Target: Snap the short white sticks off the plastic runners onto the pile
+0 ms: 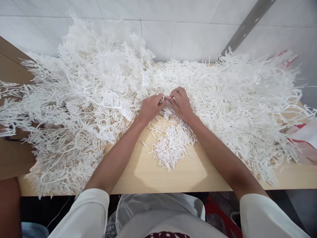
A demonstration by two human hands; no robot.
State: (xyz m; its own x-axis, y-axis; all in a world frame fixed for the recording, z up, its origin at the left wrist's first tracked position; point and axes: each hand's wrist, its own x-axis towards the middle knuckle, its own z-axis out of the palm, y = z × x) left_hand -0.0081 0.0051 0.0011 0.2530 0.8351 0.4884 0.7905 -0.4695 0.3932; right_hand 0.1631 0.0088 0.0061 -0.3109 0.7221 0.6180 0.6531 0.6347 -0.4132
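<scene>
The white strand (163, 98) points roughly forward lengthwise, pinched in the left grip (151, 107); right grip (181, 104) curls in alongside, its hold unclear.

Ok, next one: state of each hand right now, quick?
Left hand: closed, apparently pinching a thin white strand.
Right hand: fingers curled near the left's fingertips; whether it grips anything cannot be told.

Behind the flat, pale wooden table (218, 180) stands a white tiled wall (158, 36) — and across it, a slanting, straight grey metal bar (247, 26).
</scene>
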